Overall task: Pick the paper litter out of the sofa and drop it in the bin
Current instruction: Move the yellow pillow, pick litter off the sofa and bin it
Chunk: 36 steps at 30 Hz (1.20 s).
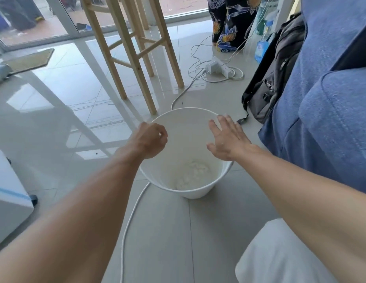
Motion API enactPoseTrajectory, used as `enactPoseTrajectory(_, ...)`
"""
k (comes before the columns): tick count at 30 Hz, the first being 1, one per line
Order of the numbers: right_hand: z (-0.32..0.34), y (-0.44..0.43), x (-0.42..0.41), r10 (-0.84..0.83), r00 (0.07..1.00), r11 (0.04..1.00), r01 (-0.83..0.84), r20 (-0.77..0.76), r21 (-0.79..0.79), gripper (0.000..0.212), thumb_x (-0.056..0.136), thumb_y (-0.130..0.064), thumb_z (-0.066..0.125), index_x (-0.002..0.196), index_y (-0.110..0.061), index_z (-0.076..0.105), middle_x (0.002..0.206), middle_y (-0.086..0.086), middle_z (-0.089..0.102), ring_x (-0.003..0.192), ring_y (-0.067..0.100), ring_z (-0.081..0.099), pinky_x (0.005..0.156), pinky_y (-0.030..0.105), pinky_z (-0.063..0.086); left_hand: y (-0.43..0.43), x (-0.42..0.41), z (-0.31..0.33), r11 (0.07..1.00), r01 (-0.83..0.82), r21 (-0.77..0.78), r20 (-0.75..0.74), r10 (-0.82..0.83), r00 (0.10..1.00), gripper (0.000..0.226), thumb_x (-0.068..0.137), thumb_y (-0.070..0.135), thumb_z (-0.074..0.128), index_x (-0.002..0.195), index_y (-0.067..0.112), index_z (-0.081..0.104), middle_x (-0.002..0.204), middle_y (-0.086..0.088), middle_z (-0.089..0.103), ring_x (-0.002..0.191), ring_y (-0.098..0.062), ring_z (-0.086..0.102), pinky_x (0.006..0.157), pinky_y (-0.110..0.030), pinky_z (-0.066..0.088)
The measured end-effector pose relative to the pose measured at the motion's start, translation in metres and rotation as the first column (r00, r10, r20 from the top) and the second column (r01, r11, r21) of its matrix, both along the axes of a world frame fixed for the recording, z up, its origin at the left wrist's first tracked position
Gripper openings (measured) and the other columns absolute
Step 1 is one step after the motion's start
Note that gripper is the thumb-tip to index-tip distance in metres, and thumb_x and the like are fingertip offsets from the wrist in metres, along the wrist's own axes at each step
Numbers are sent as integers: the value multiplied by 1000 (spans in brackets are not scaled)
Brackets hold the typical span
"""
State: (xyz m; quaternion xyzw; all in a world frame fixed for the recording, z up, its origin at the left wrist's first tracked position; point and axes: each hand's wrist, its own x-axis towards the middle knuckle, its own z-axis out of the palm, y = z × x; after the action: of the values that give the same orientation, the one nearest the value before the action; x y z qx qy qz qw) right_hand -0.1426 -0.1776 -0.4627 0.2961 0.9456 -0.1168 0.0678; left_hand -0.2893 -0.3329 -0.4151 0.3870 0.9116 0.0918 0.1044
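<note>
White plastic bin (184,123) on the floor beside the blue sofa (325,111), crumpled paper (193,173) at its bottom. Above it, my left hand (150,139) curls loosely, empty; my right hand (227,138) is spread flat, empty.

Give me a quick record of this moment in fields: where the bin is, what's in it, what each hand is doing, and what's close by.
bin: white bin on the tiled floor beside the blue sofa
contents: crumpled white paper at the bottom
left hand: left hand loosely curled above the bin, nothing visible in it
right hand: right hand open, fingers spread, empty, above the bin
nearby: white cable on the floor, backpack against the sofa, wooden stool behind
</note>
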Motion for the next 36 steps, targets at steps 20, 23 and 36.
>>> enactPoseTrajectory(20,-21,7,9,-17,999,998,19,38,-58,72,98,-42,40,155,-15,5,161,11,-9,148,25,-11,117,40,11,35,17,-103,895,134,-425,242,-31,970,66,93,48,49,151,26,28,154,-6,33,141,-27,31,113,-38,29)
enactPoseTrajectory(23,-7,7,11,-15,998,997,20,57,-75,70,98,-42,40,154,-16,8,161,11,0,148,25,0,116,41,16,28,11,-78,921,80,-381,168,-16,986,63,94,50,46,149,25,32,152,-5,37,138,-27,35,110,-40,33)
enactPoseTrajectory(36,100,19,6,-40,997,997,36,65,61,69,99,-47,37,154,-17,10,160,11,11,148,27,8,117,45,17,21,2,44,975,38,-218,-90,-59,994,69,96,57,35,153,20,21,157,-11,26,145,-31,18,115,-50,19)
